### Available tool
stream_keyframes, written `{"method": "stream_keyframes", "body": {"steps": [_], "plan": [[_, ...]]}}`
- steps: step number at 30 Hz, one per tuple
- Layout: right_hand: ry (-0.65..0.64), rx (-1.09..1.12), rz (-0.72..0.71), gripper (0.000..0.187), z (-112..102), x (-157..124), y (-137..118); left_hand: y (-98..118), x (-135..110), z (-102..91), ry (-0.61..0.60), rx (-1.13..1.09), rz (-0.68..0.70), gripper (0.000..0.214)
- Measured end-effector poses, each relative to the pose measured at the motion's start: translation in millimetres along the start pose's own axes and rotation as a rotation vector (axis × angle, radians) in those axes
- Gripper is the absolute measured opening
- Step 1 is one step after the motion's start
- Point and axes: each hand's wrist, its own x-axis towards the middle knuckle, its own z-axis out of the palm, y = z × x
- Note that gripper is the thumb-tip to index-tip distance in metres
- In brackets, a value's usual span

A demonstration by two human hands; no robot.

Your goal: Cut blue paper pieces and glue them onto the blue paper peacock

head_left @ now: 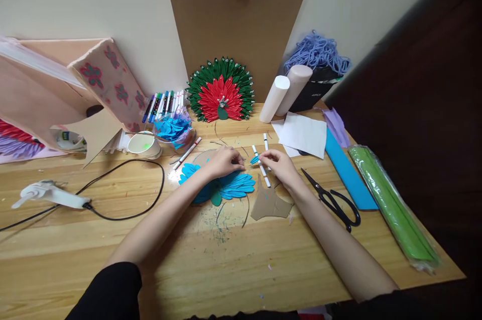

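Observation:
My left hand (225,162) rests with curled fingers on the top of a blue paper-petal fan (226,185) lying flat on the wooden table (113,239). My right hand (280,167) pinches a small blue paper petal (255,160) at its tip, just beside my left fingers. Two white marker pens (262,167) lie under and behind my right hand. A brown cardboard cut-out (269,203) lies just in front of my right wrist. The left fingertips touch or nearly touch the same petal; I cannot tell which.
Black scissors (333,200) lie right of my right arm, then a blue sheet (348,174) and green wrapped paper (391,209). A white glue gun (48,194) with black cord lies left. A red-green paper fan (222,91), markers (163,104), paper cup (143,144) and rolls (280,96) stand behind.

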Motion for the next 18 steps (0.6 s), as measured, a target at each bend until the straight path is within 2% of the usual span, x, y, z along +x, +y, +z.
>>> {"method": "stream_keyframes", "body": {"steps": [5,11,15,18], "plan": [[0.023,0.0,0.014,0.023,6,-12,-1,-1,-2,-7.3,-0.108,-0.028,0.08,0.008],[0.132,-0.083,-0.049,0.022,16,-24,4,10,-7,-21.8,-0.176,0.032,0.056,0.011],[0.179,-0.097,-0.083,0.021,18,-31,2,7,-8,-19.9,-0.197,0.031,0.072,0.013],[0.183,0.007,-0.045,0.024,21,-38,-1,1,-7,-16.3,-0.202,0.019,0.093,0.01]]}}
